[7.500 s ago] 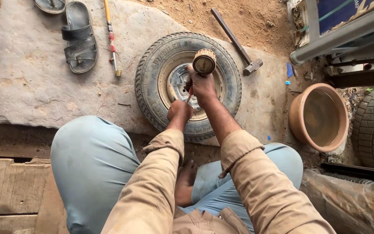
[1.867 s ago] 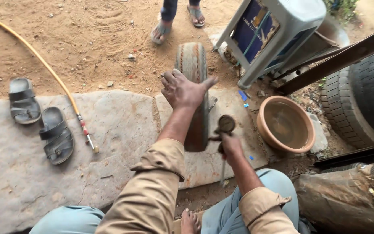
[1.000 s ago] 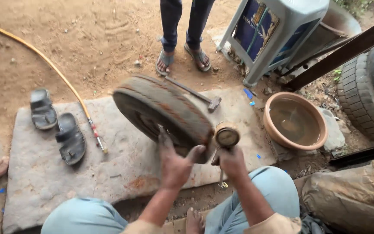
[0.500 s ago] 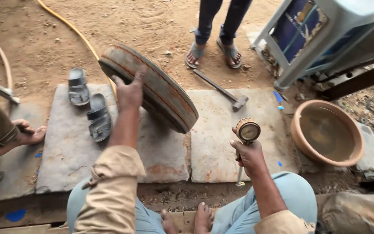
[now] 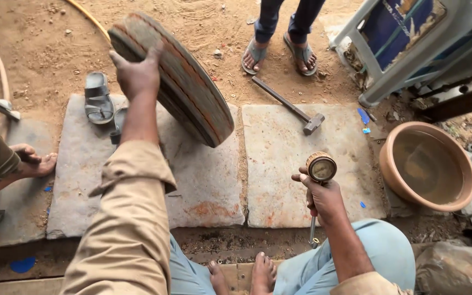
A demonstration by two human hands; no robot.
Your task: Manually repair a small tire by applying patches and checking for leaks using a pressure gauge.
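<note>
My left hand [image 5: 137,74] is spread on the tread of a small worn tyre [image 5: 181,82], which stands on edge and leans over the stone slabs [image 5: 285,169]. My right hand [image 5: 323,199] is closed around a round pressure gauge [image 5: 321,167] with a thin metal stem hanging below my fist. I sit with both bare feet [image 5: 247,273] tucked near the slab's front edge.
A hammer [image 5: 290,106] lies on the right slab. A clay basin of water [image 5: 427,166] stands at right, a plastic chair [image 5: 411,38] behind it. A person in sandals [image 5: 279,52] stands ahead. Another person's foot [image 5: 34,161] and a pair of sandals [image 5: 98,98] are at left.
The tyre, lying flat earlier, has been stood up and rolled to the left under my left hand. My right hand has kept hold of the gauge and drawn back toward my knee.
</note>
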